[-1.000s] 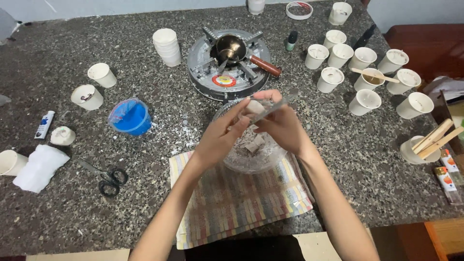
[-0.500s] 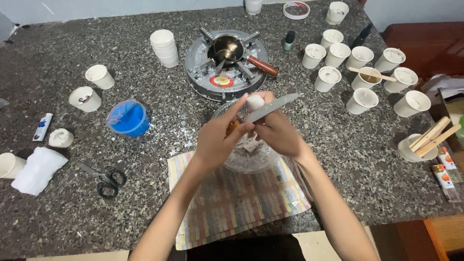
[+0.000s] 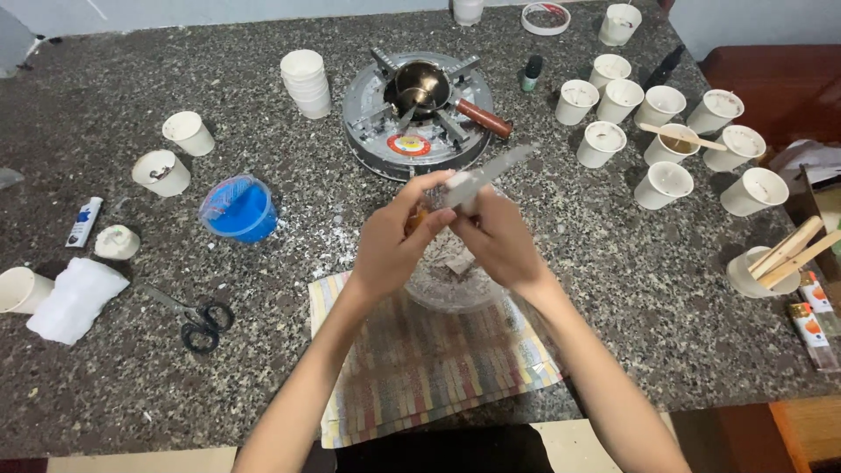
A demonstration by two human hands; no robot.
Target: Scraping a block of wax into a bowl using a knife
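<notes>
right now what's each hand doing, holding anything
Left hand: closed on a small pale chunk, above the glass bowl.
Right hand: closed on a knife, blade against the chunk.

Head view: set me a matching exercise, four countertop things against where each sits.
Things:
1 scissors
2 blue bowl
3 stack of paper cups
4 striped cloth

Places:
A under the glass bowl
B left of the gas stove
C beside the folded white cloth
D between the lone cups and the person's hands

Pairs: 1-C, 2-D, 3-B, 4-A
</notes>
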